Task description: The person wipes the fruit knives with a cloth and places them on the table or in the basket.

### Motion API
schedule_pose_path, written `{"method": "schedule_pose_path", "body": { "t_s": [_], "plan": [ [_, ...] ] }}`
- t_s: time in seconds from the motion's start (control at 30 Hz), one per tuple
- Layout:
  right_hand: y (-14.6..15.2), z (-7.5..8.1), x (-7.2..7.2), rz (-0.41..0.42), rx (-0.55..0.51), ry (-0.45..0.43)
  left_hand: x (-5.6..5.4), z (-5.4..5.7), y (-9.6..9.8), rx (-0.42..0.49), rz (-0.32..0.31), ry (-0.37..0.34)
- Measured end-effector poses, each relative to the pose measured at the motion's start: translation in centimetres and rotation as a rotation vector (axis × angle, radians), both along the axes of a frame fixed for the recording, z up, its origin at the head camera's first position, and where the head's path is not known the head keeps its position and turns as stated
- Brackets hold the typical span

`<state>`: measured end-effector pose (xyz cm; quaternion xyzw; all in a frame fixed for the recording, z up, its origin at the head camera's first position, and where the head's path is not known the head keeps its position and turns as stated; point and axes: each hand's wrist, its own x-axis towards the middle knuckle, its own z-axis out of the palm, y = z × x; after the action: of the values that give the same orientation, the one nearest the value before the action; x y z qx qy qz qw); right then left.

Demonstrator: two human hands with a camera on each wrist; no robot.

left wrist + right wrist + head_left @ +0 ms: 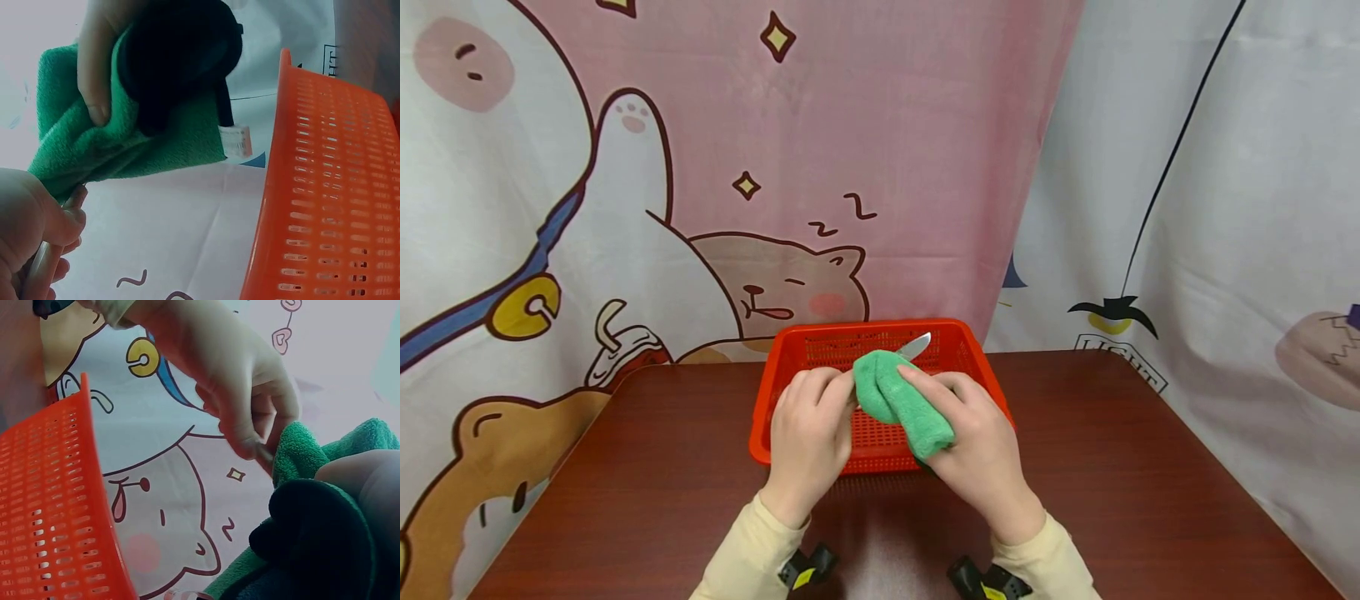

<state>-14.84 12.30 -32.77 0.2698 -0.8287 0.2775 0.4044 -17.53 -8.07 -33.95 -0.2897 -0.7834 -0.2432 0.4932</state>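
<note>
In the head view, my left hand point(808, 433) is on the left and grips the handle of a table knife, whose shiny rounded blade point(915, 346) sticks out beyond a green cloth point(910, 408). That handle point(42, 270) shows between thumb and fingers in the left wrist view. My right hand point(977, 442) holds the folded cloth around the knife, thumb and fingers on either side. The middle of the knife is hidden inside the cloth. A white tag point(235, 141) hangs at the cloth's edge, and a dark rounded shape point(181, 56) covers part of the cloth.
A red plastic basket point(763, 417) with slotted walls stands on the brown table point(677, 483), beneath and behind both hands. A printed cartoon curtain point(880, 125) hangs behind the table. Black wrist cameras sit on both sleeves point(748, 550).
</note>
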Motion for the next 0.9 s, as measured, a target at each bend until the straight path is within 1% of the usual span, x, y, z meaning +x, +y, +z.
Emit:
{"method": "schedule_pose_path", "body": {
  "t_s": [0.23, 0.47, 0.9],
  "plan": [
    [0.1, -0.2, -0.3, -0.018, -0.004, -0.029, 0.0, 0.1, 0.1, 0.001, -0.011, 0.015],
    [0.6, -0.1, -0.6, -0.037, -0.012, -0.011, 0.0, 0.0, 0.1, 0.008, -0.028, 0.026],
    [2.6, 0.4, -1.1, -0.082, -0.097, 0.004, 0.0, 0.0, 0.2, 0.023, -0.049, 0.031]
  ]
}}
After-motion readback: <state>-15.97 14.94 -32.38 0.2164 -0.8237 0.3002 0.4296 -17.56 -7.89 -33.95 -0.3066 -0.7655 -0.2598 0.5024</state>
